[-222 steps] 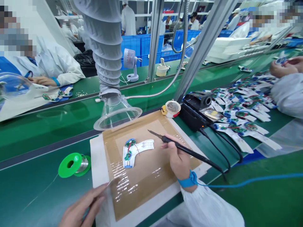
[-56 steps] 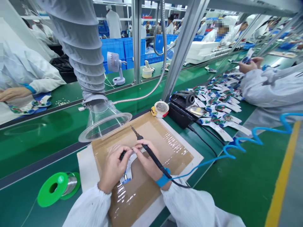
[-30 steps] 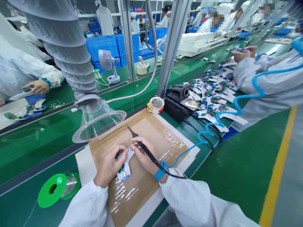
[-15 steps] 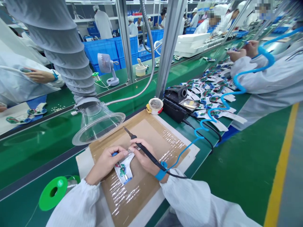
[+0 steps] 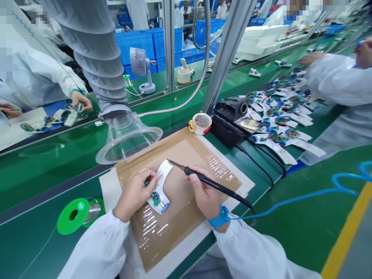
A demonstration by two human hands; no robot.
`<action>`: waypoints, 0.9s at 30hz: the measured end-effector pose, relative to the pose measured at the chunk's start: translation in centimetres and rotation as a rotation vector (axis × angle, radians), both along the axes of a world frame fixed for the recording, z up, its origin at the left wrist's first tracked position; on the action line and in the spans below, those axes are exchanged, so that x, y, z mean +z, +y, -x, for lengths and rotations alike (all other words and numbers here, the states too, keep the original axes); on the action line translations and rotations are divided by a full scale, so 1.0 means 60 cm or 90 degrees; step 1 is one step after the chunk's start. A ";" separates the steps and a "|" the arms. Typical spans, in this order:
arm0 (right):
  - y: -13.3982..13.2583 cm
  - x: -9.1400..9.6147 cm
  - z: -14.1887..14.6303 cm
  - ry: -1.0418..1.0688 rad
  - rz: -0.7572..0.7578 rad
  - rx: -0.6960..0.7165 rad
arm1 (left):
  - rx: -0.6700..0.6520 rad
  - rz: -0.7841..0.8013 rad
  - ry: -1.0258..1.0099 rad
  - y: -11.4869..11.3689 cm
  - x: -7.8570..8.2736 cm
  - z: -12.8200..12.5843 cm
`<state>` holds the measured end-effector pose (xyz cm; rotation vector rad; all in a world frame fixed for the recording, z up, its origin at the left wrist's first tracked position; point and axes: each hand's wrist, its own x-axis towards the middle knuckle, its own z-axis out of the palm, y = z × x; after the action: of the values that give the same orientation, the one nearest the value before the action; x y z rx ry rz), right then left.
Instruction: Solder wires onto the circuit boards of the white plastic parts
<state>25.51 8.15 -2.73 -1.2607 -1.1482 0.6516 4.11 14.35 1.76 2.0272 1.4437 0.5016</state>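
Note:
A white plastic part with green boards, red wires and blue ends [image 5: 160, 185] lies on the brown taped work mat [image 5: 186, 201]. My left hand [image 5: 136, 193] rests on its left side, fingers curled and pinching at the green board. My right hand [image 5: 205, 192] grips a black soldering iron [image 5: 212, 185]; its tip points left, just over the white part's upper end. A blue wrist strap [image 5: 218, 217] is on my right wrist.
A clear fume funnel [image 5: 128, 141] on a grey hose hangs behind the mat. A green solder spool [image 5: 78, 215] sits left, a tape roll [image 5: 201, 123] and black solder station [image 5: 232, 120] right, beside several similar parts [image 5: 279, 116]. Other workers sit left and right.
My right hand has drawn away from the part and turned the iron so its tip points left over the part. The part now lies rotated, its white end up.

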 end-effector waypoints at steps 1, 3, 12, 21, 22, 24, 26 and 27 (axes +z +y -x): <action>0.004 0.005 0.002 -0.007 0.003 0.014 | 0.009 -0.012 0.011 -0.004 0.000 0.000; 0.012 0.016 0.003 -0.018 0.007 0.042 | 0.030 -0.048 0.026 -0.013 0.000 0.000; 0.076 0.026 0.009 -0.112 -0.018 0.288 | 0.046 -0.102 0.020 -0.034 -0.014 -0.006; 0.087 -0.018 0.012 -0.359 -0.078 0.360 | 0.081 -0.132 -0.019 -0.038 -0.029 -0.007; 0.080 -0.019 0.011 -0.364 -0.072 0.344 | 0.082 -0.132 -0.021 -0.038 -0.030 -0.007; 0.067 -0.019 0.010 -0.357 -0.062 0.314 | 0.079 -0.124 -0.021 -0.038 -0.033 -0.006; 0.059 -0.015 0.009 -0.327 -0.058 0.292 | 0.079 -0.116 -0.021 -0.038 -0.035 -0.004; 0.057 -0.012 0.009 -0.303 -0.052 0.282 | 0.081 -0.116 -0.022 -0.037 -0.036 -0.004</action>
<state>24.97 11.56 -3.46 -1.1269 -1.8630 0.6330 4.34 12.12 -0.40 2.0612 1.5624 0.7426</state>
